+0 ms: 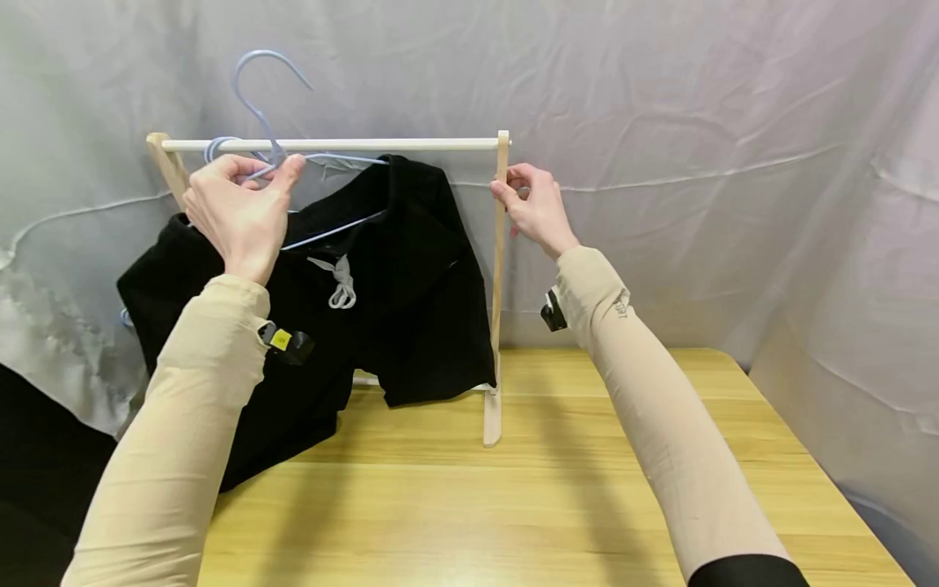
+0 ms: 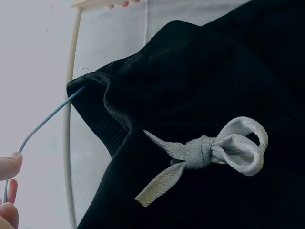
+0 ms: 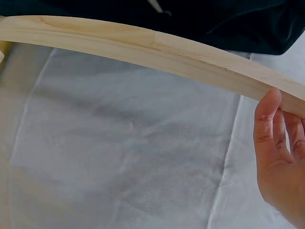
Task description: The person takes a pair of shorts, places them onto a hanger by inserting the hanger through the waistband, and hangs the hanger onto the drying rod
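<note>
My left hand [image 1: 245, 208] pinches a light blue clothes hanger [image 1: 273, 151] just under its hook, close to the rack's top bar. On the hanger are black shorts [image 1: 433, 285], whose waist has a white drawstring [image 2: 198, 152] tied in a bow. In the left wrist view, one hanger arm runs into the waistband. With thumb and fingers my right hand [image 1: 539, 208] grips the right wooden post [image 1: 499, 261] of the small clothes rack. The right wrist view shows the thumb against that post [image 3: 190, 62]. The hanger's hook stands above the white bar [image 1: 396, 144].
Another blue hanger loop [image 1: 214, 147] hangs on the bar's left end, partly behind my left hand. The rack stands on a wooden table [image 1: 587, 489]. Grey curtain fabric [image 1: 660, 98] surrounds the table behind and to the right. Something black [image 1: 44, 456] lies at lower left.
</note>
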`<state>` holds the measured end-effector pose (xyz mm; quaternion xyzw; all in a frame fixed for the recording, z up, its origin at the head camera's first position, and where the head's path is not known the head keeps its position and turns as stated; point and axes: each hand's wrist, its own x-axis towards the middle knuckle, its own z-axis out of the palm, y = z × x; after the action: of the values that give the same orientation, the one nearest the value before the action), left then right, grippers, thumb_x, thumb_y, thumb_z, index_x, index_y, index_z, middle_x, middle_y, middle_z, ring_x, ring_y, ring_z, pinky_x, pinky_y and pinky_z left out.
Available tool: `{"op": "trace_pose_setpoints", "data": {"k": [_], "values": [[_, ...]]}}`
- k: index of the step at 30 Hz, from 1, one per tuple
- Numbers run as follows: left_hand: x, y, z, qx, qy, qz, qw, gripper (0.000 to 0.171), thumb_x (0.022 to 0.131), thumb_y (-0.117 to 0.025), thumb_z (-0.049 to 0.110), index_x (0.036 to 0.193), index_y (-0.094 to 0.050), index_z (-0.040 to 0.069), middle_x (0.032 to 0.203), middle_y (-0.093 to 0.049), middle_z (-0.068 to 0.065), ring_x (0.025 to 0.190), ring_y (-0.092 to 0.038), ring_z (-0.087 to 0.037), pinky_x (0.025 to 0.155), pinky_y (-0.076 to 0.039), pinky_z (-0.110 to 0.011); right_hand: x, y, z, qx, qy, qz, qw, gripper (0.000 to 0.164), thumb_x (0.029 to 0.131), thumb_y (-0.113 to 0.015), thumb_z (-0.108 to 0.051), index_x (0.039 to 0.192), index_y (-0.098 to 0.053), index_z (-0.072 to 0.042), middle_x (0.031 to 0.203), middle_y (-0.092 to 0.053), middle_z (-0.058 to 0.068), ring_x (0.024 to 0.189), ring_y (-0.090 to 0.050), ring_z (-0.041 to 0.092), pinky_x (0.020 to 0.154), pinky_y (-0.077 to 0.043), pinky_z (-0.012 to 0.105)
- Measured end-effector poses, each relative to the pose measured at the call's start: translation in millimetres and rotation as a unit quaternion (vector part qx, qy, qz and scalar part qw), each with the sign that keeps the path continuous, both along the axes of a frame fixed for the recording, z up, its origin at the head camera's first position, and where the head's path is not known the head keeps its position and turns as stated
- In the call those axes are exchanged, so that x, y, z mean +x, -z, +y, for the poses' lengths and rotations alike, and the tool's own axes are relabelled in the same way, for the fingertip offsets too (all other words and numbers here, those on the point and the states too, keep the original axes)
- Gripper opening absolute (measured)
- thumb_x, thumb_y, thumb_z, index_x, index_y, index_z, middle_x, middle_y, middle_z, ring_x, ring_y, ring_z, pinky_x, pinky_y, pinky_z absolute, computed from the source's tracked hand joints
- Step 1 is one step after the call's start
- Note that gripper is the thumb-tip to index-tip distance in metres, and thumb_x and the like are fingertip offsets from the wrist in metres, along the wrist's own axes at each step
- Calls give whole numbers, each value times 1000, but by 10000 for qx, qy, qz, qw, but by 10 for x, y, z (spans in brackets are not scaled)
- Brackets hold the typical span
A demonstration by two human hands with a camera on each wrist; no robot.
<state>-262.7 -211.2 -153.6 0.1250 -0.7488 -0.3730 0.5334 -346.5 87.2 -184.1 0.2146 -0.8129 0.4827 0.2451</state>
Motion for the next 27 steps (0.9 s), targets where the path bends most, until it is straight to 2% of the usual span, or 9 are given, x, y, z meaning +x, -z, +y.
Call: {"op": "trace_pose_setpoints", "data": {"k": [8, 18, 24, 27], "values": [[-133, 50, 119, 355, 475, -346, 9976, 47, 62, -80, 55, 85, -79, 13, 51, -44, 29, 81, -59, -14, 82, -42, -35, 16, 12, -14, -62, 5, -38, 10000, 26, 93, -63, -20, 106, -65, 3, 85, -61, 8, 69, -62, 20, 36, -45, 15], [-276, 111, 359, 289, 1015, -721, 9918, 49, 65, -79, 53, 88, -77, 9, 53, -46, 24, 74, -56, -12, 77, -42, -35, 31, 13, 13, -43, 16, -46, 10000, 28, 93, -62, -20, 108, -64, 3, 88, -61, 9, 74, -63, 28, 37, -44, 15], [-334, 135, 424, 550, 1624, -1138, 9786, 49, 66, -79, 54, 86, -76, 9, 55, -52, 21, 71, -50, -7, 74, -38, -30, 31, 24, 11, -25, -12, -45, 10000, 28, 94, -61, -21, 109, -64, 2, 92, -62, 11, 73, -62, 27, 38, -48, 20], [-352, 152, 451, 556, 1773, -1268, 9744, 50, 69, -77, 55, 87, -76, 8, 58, -54, 19, 73, -49, -8, 71, -36, -27, 36, 24, 6, 4, 0, -29, 10000, 29, 94, -61, -23, 109, -64, 2, 92, -62, 11, 71, -62, 25, 39, -50, 24]]}}
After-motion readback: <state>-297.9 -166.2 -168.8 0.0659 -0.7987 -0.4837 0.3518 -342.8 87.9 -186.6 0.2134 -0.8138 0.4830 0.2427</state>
